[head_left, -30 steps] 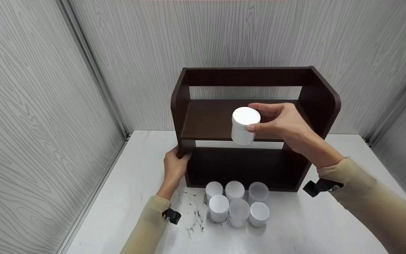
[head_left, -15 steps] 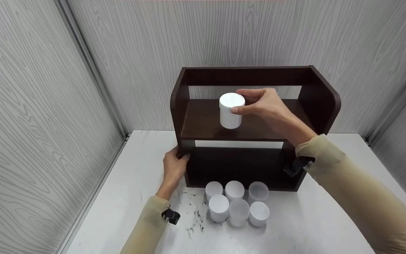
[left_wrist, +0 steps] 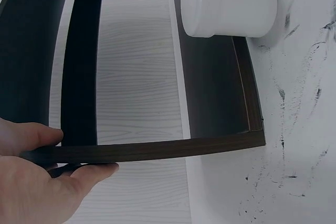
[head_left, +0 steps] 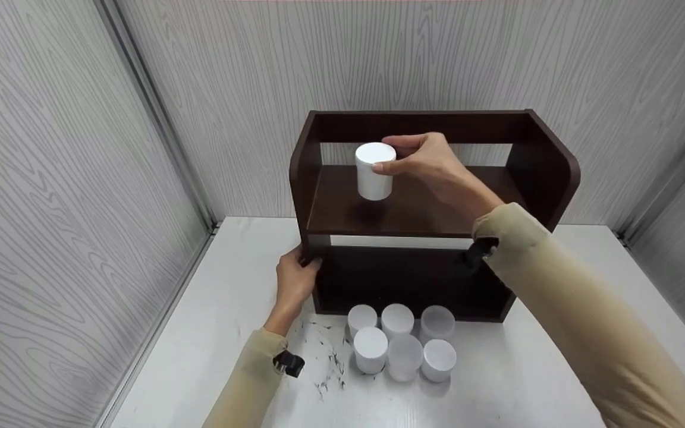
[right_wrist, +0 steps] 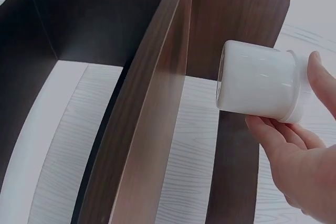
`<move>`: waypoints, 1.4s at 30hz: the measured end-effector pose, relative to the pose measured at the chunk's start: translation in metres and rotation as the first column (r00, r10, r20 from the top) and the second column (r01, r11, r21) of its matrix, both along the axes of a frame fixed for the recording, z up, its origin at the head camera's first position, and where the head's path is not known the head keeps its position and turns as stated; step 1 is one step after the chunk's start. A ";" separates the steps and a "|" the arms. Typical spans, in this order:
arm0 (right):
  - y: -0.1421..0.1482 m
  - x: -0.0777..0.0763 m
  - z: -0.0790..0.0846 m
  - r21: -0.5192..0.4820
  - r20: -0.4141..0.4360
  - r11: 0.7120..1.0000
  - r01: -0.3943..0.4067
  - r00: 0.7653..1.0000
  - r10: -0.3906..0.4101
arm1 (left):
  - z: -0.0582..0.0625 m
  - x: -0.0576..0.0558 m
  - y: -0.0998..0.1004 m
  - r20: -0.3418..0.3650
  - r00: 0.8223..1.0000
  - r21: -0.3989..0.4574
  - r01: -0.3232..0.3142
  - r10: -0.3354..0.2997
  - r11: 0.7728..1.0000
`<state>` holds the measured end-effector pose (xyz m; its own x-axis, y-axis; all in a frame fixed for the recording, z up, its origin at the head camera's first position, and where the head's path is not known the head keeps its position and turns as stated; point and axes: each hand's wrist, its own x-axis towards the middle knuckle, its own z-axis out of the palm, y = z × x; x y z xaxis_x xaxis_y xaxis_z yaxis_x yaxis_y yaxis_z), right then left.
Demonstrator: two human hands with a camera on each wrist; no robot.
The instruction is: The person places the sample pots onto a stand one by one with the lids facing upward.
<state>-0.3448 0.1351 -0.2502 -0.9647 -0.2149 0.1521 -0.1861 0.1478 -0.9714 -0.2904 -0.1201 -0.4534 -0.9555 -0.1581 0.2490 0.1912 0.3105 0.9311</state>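
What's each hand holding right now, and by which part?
The right hand holds a white jar by its lidded top; the left hand grips the dark rack by its left side panel.

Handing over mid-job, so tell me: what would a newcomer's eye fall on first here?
First, the dark rack on the white table, its left side gripped by the left hand. Then the white jar the right hand holds over the upper shelf, and six jars clustered at the rack's front.
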 end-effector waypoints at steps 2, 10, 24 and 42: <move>-0.003 -0.004 0.000 -0.006 0.009 1.000 0.003 1.000 -0.003 | 0.000 0.000 0.001 -0.004 1.000 -0.002 -0.001 0.001 1.000; -0.011 -0.022 -0.003 -0.032 0.019 0.999 -0.004 1.000 0.004 | -0.002 0.000 0.005 -0.014 1.000 -0.012 -0.011 0.011 1.000; -0.025 -0.045 -0.003 -0.010 0.063 0.999 -0.047 0.997 0.047 | 0.000 0.002 0.009 0.000 1.000 0.031 0.026 -0.026 0.999; -0.046 -0.065 -0.015 -0.081 0.144 0.996 -0.036 0.988 0.047 | -0.001 0.005 0.009 0.035 0.999 0.040 -0.017 0.015 0.999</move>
